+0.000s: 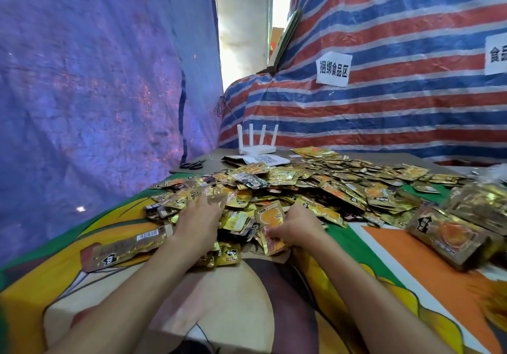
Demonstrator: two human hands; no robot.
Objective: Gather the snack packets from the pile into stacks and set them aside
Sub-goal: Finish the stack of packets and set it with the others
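Note:
A big pile of gold and orange snack packets [315, 189] covers the middle of the table. My left hand [199, 217] lies palm down on the pile's near left side, fingers spread over a packet. My right hand [295, 226] pinches an upright gold packet with an orange disc [270, 217] at the pile's near edge. A bundled stack of packets [445, 237] lies to the right, with more stacks behind it. One long stack [123, 246] lies on its side to the left.
A colourful printed cloth [397, 266] covers the table. At the back stand a white router [256, 145], a paper with a QR code [264, 159] and black scissors [192, 165]. A blue tarp hangs left; a striped tarp with paper signs [333, 69] hangs right.

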